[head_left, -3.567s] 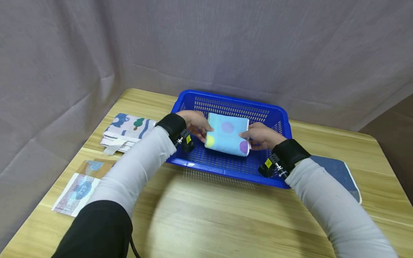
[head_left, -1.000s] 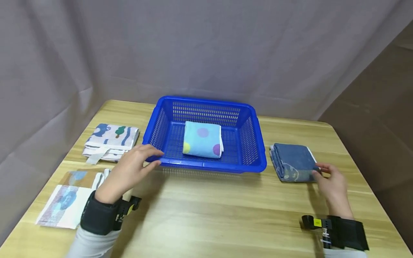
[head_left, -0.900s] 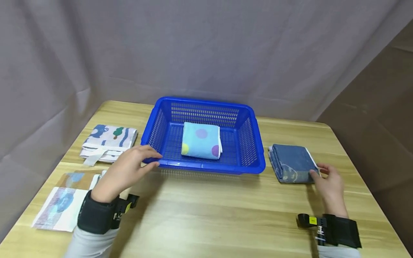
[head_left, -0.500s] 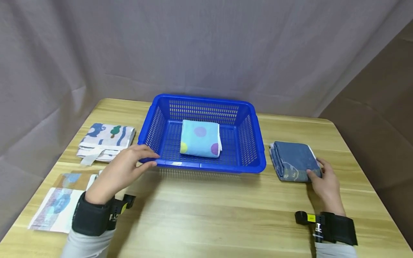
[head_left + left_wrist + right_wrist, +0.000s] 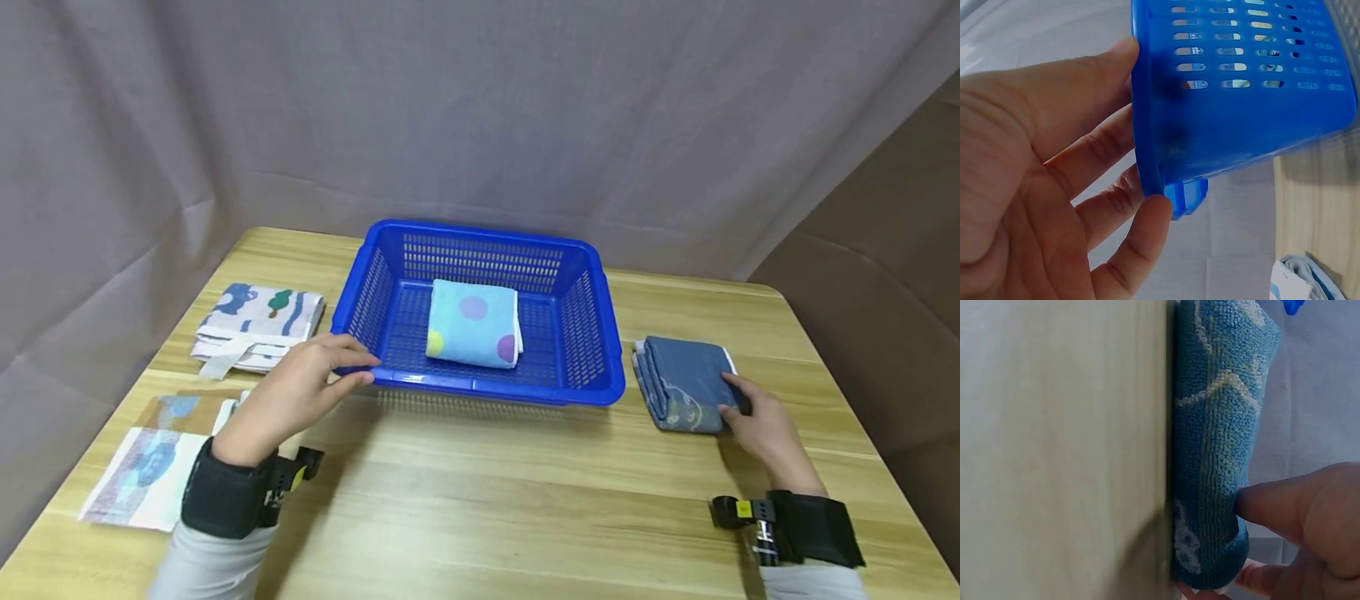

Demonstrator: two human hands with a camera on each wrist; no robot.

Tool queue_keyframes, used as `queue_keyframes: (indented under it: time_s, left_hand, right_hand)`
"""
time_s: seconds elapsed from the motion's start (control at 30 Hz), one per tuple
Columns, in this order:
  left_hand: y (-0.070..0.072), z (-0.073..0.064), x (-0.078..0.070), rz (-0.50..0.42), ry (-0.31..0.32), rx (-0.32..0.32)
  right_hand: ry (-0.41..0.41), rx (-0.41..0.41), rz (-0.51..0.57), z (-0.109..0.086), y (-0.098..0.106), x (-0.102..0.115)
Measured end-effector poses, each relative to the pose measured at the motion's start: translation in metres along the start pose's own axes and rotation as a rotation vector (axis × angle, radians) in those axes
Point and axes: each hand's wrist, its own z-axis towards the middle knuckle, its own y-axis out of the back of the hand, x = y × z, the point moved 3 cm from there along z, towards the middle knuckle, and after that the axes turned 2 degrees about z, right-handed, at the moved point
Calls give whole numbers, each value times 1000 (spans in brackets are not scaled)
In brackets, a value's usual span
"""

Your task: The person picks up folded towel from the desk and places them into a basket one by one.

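Note:
In the head view, a blue plastic basket (image 5: 472,385) holds a folded light-blue towel with dots (image 5: 474,323). At its near left corner my left hand (image 5: 296,396) pinches the rim; the left wrist view shows the thumb (image 5: 1124,53) on one side and fingers reaching behind. My right hand (image 5: 768,433) grips the right edge of a folded dark blue towel (image 5: 686,379) lying on the table. In the right wrist view, the thumb (image 5: 1266,503) presses the top of that towel, with fingers partly hidden around its end.
Left of the basket lies a folded white towel with animal and tree patterns (image 5: 258,321). Nearer on the left is a brown and white towel (image 5: 146,467), partly hidden by the left forearm. Grey cloth (image 5: 480,108) hangs behind the wooden table (image 5: 487,500).
Both hands have let go of the dotted towel, now lying in the basket. The left went to the basket rim, the right to the dark blue towel, its fingers now round the edge.

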Motion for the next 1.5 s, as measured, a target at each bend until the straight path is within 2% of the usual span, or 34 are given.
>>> queue_keyframes:
  time_s: [0.23, 0.4, 0.6, 0.87, 1.03, 1.1, 1.27, 1.5]
  left_hand:
    - [1, 1, -1, 4, 10, 15]
    - [0, 1, 0, -7, 15, 16]
    - [0, 0, 2, 0, -26, 4]
    - [0, 0, 4, -10, -23, 5]
    - [0, 1, 4, -10, -17, 10]
    - [0, 1, 4, -8, -10, 14]
    - [0, 2, 4, -6, 11, 27]
    - [-2, 2, 4, -4, 14, 35]
  right_hand:
    - [76, -19, -45, -18, 0, 5]
    - [76, 40, -56, -37, -2, 10]
    - [41, 147, -57, -59, -7, 15]
    - [73, 177, -75, -91, -17, 27]
    - [135, 175, -103, -105, -23, 42]
    - [128, 201, -104, -108, -28, 50]
    - [33, 330, -97, -114, -42, 71]
    - [19, 381, -79, -124, -64, 99]
